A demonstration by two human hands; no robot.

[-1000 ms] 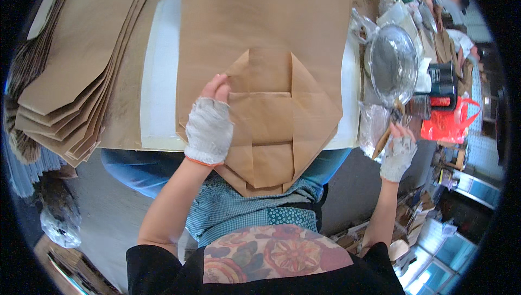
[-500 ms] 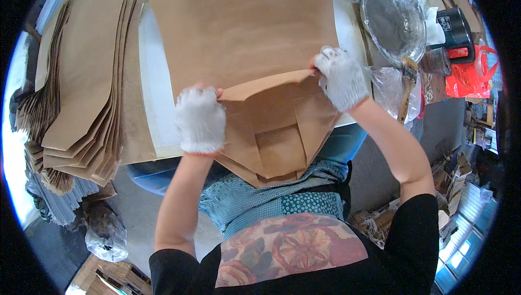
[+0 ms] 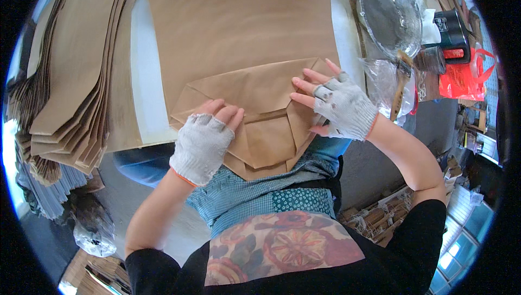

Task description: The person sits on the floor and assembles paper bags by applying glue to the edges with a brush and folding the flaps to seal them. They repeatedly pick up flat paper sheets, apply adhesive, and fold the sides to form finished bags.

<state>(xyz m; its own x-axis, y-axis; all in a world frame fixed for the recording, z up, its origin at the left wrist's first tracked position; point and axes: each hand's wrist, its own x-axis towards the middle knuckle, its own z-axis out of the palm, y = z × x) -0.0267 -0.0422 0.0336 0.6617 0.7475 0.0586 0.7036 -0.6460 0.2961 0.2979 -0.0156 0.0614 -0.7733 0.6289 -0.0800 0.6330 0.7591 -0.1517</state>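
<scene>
A large brown paper bag (image 3: 244,29) lies flat in front of me, its near end opened into a folded bottom with a wide flap creased away from me. On the left side of that bottom rests my left hand (image 3: 203,143), in a white fingerless glove, fingertips bent slightly on the paper. My right hand (image 3: 347,108), gloved the same way, lies on the right side with its fingers spread. Neither hand grips the paper. The lower edge of the bag reaches over the table edge, above my teal checked apron (image 3: 255,194).
Stacked brown paper bags (image 3: 76,78) fan out at the left. On the right are a clear plastic-wrapped basin (image 3: 388,13), a brush (image 3: 400,86), a dark mug (image 3: 453,34) and a red bag (image 3: 461,80). A white board (image 3: 145,78) lies under the bag.
The flap my hands were holding up is now folded flat away from me. Both hands have let go of its edge and moved nearer me, fingers spread on the paper.
</scene>
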